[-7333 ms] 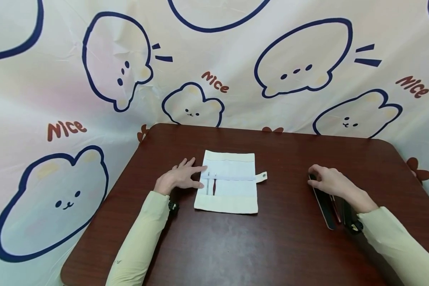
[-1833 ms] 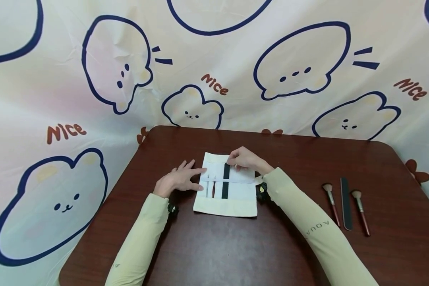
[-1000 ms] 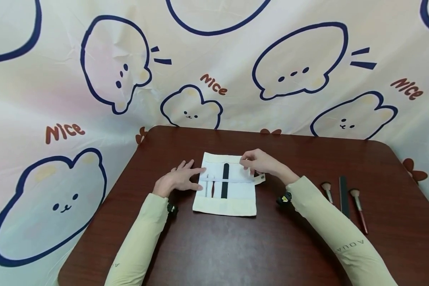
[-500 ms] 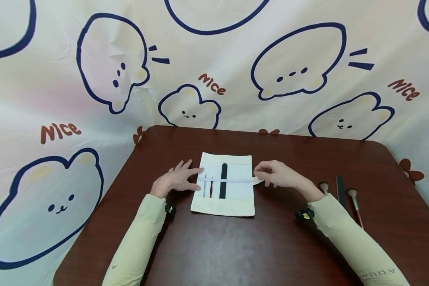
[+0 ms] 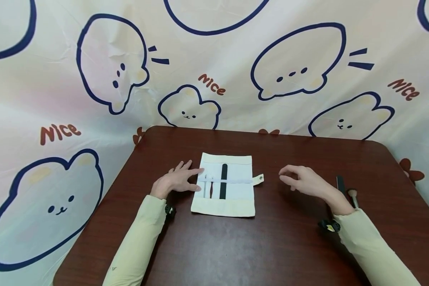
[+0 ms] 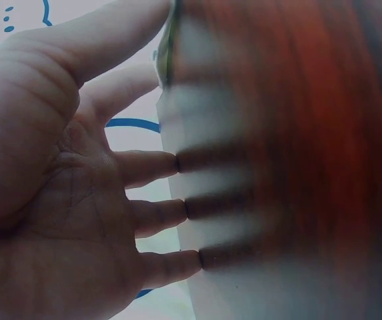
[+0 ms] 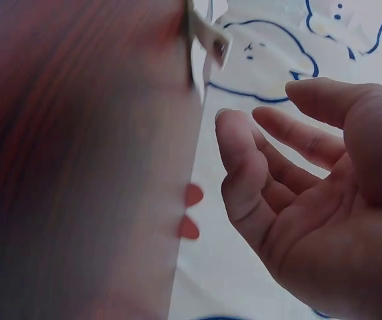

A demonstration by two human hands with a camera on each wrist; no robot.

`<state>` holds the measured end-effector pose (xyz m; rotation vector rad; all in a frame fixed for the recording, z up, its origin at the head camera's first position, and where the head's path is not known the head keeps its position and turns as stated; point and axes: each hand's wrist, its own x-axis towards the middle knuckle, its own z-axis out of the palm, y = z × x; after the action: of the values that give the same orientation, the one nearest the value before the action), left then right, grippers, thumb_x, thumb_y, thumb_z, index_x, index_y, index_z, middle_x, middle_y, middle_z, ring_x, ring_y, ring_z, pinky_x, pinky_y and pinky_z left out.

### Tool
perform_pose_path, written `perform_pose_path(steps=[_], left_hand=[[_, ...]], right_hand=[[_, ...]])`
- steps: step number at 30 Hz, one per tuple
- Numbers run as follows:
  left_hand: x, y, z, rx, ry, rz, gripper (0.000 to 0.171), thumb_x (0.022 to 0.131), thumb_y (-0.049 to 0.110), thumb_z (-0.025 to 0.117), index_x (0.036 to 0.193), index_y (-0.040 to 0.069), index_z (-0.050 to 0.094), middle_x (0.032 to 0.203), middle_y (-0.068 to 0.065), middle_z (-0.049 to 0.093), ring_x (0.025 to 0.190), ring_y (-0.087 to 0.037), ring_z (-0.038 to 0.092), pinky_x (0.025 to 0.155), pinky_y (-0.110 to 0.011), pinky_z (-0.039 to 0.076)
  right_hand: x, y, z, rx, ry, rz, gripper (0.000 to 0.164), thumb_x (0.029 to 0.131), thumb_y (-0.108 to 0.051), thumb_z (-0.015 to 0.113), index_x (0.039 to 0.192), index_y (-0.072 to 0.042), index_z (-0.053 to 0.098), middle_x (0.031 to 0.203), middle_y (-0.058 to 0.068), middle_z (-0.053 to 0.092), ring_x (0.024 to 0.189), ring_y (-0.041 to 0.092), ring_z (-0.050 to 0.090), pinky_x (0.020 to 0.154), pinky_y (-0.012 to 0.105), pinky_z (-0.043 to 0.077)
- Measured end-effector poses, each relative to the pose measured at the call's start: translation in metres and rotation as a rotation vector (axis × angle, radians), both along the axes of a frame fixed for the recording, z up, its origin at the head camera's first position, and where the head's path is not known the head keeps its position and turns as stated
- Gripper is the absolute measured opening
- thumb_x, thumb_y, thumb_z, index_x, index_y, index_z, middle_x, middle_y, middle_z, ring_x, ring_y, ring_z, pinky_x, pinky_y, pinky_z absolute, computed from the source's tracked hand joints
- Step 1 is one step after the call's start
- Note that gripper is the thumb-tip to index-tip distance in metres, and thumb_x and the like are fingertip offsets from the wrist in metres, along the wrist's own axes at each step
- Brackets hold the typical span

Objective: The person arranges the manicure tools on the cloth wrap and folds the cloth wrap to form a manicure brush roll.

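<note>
A white cloth tool case point(image 5: 239, 169) lies spread on the table, its snap strap point(image 5: 258, 179) sticking out to the right. Under its elastic band sit a thin silver tool point(image 5: 205, 191), a dark red slim tool point(image 5: 211, 190) and a black nail file point(image 5: 223, 172). My left hand point(image 5: 175, 180) rests at the case's left edge, thumb and forefinger on the cloth, other fingers spread on the table. To the right of the strap, my right hand point(image 5: 304, 182) hangs over the table with loosely bent fingers and nothing in them, as the right wrist view also shows.
Beyond my right wrist lie a second dark nail file point(image 5: 340, 182) and a makeup brush point(image 5: 352, 194), both partly covered by my arm. The brown table point(image 5: 214, 254) meets a printed white curtain point(image 5: 236, 51) at the back.
My right hand has let go of the black nail file, now under the band, and moved right past the strap. The left hand holds its place. One brush is now hidden behind my right arm.
</note>
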<state>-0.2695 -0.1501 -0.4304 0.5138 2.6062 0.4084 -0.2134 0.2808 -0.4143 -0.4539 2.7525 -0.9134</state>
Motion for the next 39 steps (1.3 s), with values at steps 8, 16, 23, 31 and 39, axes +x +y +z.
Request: perform_pose_path(steps=[8, 16, 23, 31, 39], left_hand=[[0.001, 0.000, -0.001, 0.007, 0.001, 0.006, 0.071, 0.091, 0.042, 0.067, 0.153, 0.030, 0.035, 0.166, -0.018, 0.006, 0.152, -0.044, 0.001, 0.117, -0.067, 0.010], [0.001, 0.001, -0.001, 0.006, 0.002, 0.013, 0.071, 0.091, 0.042, 0.068, 0.153, 0.030, 0.035, 0.166, -0.018, 0.007, 0.152, -0.044, 0.001, 0.117, -0.067, 0.010], [0.001, 0.001, 0.000, -0.001, 0.000, 0.012, 0.072, 0.090, 0.043, 0.068, 0.153, 0.031, 0.036, 0.166, -0.017, 0.008, 0.152, -0.044, 0.002, 0.117, -0.067, 0.011], [0.001, 0.002, 0.000, -0.017, 0.002, 0.009, 0.072, 0.090, 0.044, 0.068, 0.153, 0.033, 0.035, 0.166, -0.016, 0.007, 0.152, -0.044, 0.002, 0.117, -0.066, 0.011], [0.001, 0.002, -0.001, -0.002, 0.005, 0.011, 0.072, 0.090, 0.044, 0.068, 0.153, 0.032, 0.035, 0.166, -0.016, 0.008, 0.152, -0.044, 0.002, 0.117, -0.067, 0.011]], right_hand=[[0.018, 0.044, -0.009, 0.032, 0.039, -0.096, 0.037, 0.099, -0.038, 0.057, 0.123, -0.011, 0.062, 0.106, 0.011, 0.067, 0.065, 0.015, 0.061, 0.051, 0.030, 0.047], [0.031, 0.079, -0.008, 0.074, 0.007, -0.190, 0.046, 0.099, -0.042, 0.056, 0.129, -0.008, 0.055, 0.087, 0.008, 0.065, 0.060, 0.018, 0.058, 0.052, 0.031, 0.048], [0.036, 0.102, -0.009, 0.123, -0.066, -0.254, 0.055, 0.097, -0.046, 0.058, 0.132, -0.004, 0.049, 0.083, 0.008, 0.061, 0.059, 0.018, 0.057, 0.049, 0.033, 0.045], [0.038, 0.113, -0.014, 0.127, -0.110, -0.240, 0.054, 0.097, -0.046, 0.057, 0.131, -0.004, 0.048, 0.071, 0.006, 0.056, 0.044, 0.018, 0.049, 0.041, 0.037, 0.045], [0.037, 0.118, -0.020, 0.103, -0.111, -0.232, 0.053, 0.098, -0.046, 0.055, 0.131, -0.005, 0.049, 0.075, 0.007, 0.056, 0.047, 0.018, 0.051, 0.042, 0.036, 0.045]])
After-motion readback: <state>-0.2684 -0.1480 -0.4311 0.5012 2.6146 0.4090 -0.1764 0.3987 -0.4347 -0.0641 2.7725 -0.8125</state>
